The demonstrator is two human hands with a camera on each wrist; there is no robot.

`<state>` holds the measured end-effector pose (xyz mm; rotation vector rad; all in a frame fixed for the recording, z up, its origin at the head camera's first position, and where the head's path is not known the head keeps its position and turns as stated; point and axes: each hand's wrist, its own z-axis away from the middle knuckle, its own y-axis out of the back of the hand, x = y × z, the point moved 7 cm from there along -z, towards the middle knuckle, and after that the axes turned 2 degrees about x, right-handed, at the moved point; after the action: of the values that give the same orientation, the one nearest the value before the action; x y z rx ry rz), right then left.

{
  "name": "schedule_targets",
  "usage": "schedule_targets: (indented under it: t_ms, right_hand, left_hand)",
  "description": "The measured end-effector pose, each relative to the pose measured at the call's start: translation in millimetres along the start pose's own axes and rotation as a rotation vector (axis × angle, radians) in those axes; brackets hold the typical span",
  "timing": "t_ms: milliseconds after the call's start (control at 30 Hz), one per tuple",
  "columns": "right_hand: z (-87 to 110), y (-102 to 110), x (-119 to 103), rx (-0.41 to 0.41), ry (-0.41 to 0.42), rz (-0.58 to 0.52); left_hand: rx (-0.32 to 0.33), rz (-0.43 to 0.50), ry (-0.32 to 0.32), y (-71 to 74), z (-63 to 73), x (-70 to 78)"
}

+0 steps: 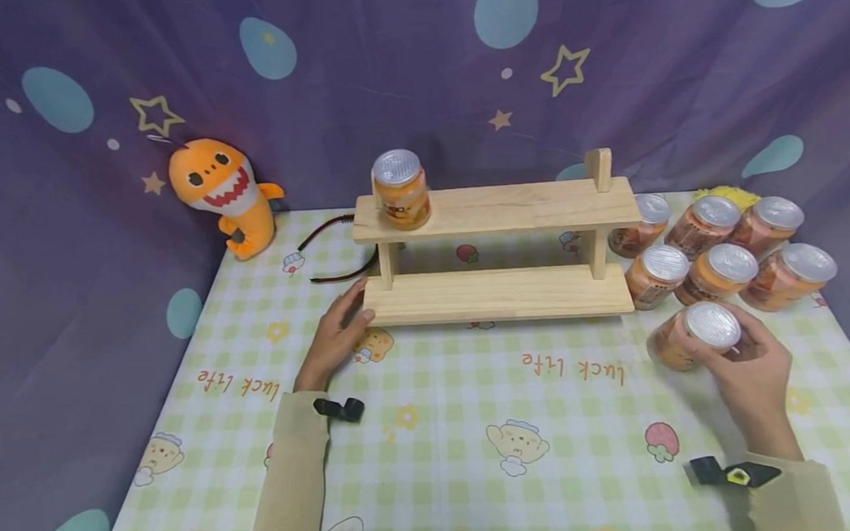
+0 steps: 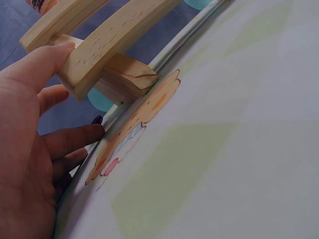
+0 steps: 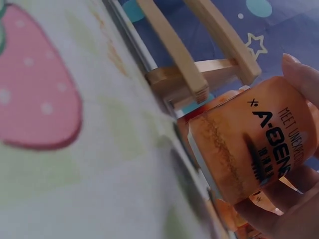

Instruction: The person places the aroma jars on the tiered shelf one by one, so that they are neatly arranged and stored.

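Observation:
My right hand (image 1: 756, 363) grips an orange can (image 1: 674, 344) with a silver lid, in front of the other cans on the right. The right wrist view shows dark lettering on this can's orange label (image 3: 259, 139), fingers and thumb round its side. At the left end of a two-tier wooden shelf (image 1: 500, 293), my left hand (image 1: 334, 336) touches the lower board. Its thumb rests on the board's end (image 2: 82, 74) in the left wrist view, the other fingers loosely extended beside it. A similar can (image 1: 402, 190) stands upright on the top board's left end.
Several more silver-lidded cans (image 1: 732, 263) stand grouped right of the shelf, the nearest close against its end. An orange shark plush (image 1: 223, 196) leans at the back left corner. A dark cord (image 1: 338, 277) lies behind the shelf's left end. A checked cloth (image 1: 437, 460) covers the table.

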<state>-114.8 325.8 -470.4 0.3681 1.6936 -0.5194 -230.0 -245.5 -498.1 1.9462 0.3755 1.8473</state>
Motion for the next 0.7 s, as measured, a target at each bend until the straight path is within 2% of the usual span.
schedule_targets:
  t_ms: [100, 300, 700]
  right_hand:
    - [-1.8, -2, -8, -0.015, 0.036, 0.011]
    - [-4.7, -7, -20, -0.024, 0.078, -0.034]
    - [-11.2, -18, -42, -0.02, 0.052, -0.049]
  left_hand:
    - [-0.003, -0.004, 0.007, -0.1, 0.3, 0.6]
    - [-0.01, -0.004, 0.009, -0.4, 0.0, 1.5]
    - [0.005, -0.009, -0.013, -0.2, -0.1, 0.3]
